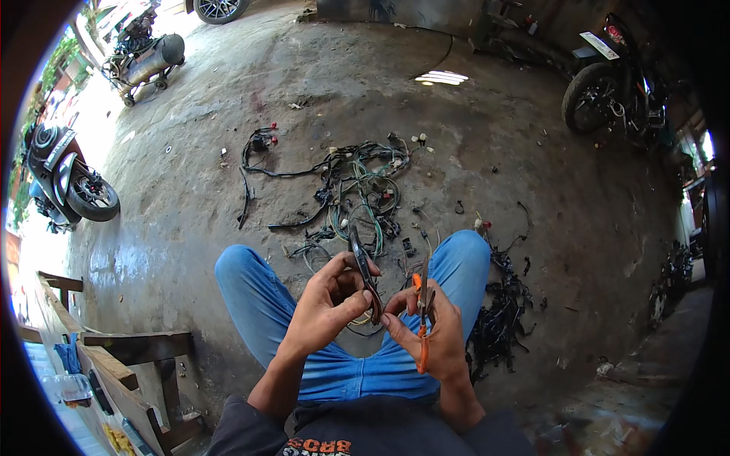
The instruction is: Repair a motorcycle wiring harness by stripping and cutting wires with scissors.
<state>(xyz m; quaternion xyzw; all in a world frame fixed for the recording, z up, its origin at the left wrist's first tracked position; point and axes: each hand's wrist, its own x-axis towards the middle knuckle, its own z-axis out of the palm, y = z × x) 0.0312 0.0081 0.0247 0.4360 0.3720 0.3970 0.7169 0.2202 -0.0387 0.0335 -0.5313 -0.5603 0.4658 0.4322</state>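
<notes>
My left hand (323, 311) is closed around a black-wrapped wire bundle (359, 252), held upright between my knees. At its lower end the bundle bends, and loose wires show there. My right hand (441, 338) has its thumb and finger at that lower end. The same hand holds an orange-handled tool (423, 356) in its palm, with a dark metal part pointing up; I cannot tell whether it is pliers or scissors. On the floor beyond my hands lies a tangled wiring harness (369, 186) with black, green and white wires and several connectors.
A heap of black scraps (502, 323) lies beside my right knee. A wooden bench (141, 338) stands at lower left. Motorcycles are parked at left (91, 194) and far right (597, 95). A wheeled compressor tank (156, 59) stands far left.
</notes>
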